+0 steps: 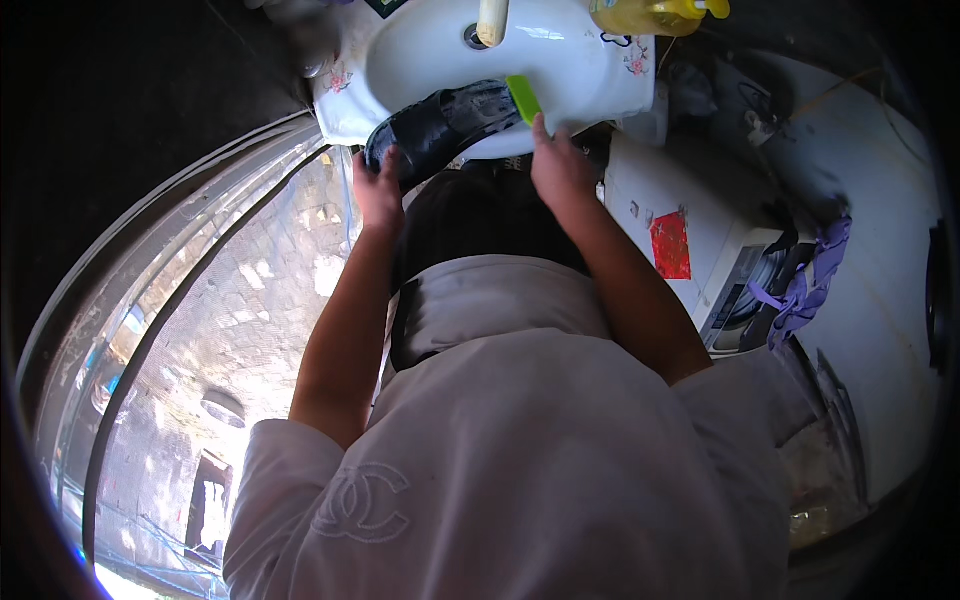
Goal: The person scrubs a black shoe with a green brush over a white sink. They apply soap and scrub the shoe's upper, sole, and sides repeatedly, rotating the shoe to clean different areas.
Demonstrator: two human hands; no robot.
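A dark, wet-looking shoe or boot point(442, 124) lies across the near rim of a white ceramic washbasin point(577, 90). My left hand point(380, 191) grips its near left end, thumb on top. At its other end a bright green brush point(524, 100) touches the dark surface. My right hand point(562, 169) holds this brush, index finger stretched along its back. The bristles are hidden or too dark to make out. Above the drain point(475, 36) a pale faucet spout point(492, 26) points into the bowl.
A yellow pump bottle point(652, 16) stands at the basin's right back corner. To the right are a white surface with a red paper patch point(671, 244), a washing machine point(739, 289) and a purple strap or cloth point(814, 281). A large window point(225, 322) is on the left.
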